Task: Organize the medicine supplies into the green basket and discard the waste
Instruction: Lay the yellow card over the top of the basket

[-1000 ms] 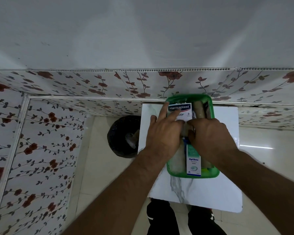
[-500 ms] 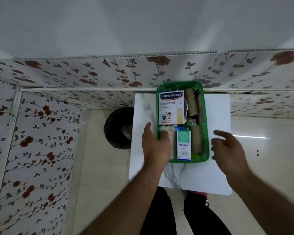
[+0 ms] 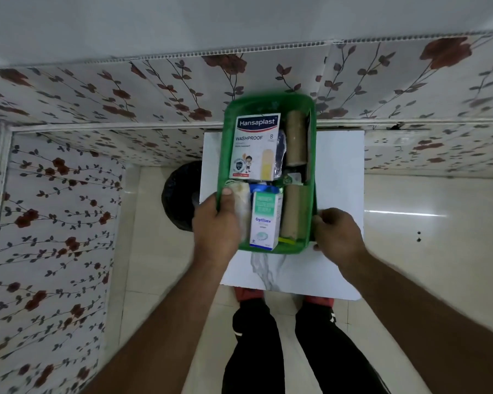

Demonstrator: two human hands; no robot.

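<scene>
The green basket (image 3: 269,102) sits on the small white table (image 3: 339,172), filled with supplies. Inside lie a Hansaplast plaster box (image 3: 255,146) at the far left, a teal and white eye-drop box (image 3: 265,220) at the near middle, and two tan bandage rolls (image 3: 296,140) along the right side. A pale gauze wad (image 3: 241,200) rests at the near left. My left hand (image 3: 215,223) grips the basket's left rim, thumb over the edge. At the near right corner, my right hand (image 3: 335,231) holds the right rim.
A black waste bin (image 3: 180,194) stands on the floor just left of the table, with something pale inside. Flower-patterned wall panels run behind and to the left. My legs and red shoes are under the table's near edge.
Both hands left the items inside the basket and moved to its sides. The right hand, apart from it half a second ago, now holds the right rim. The basket appears nearer the wall.
</scene>
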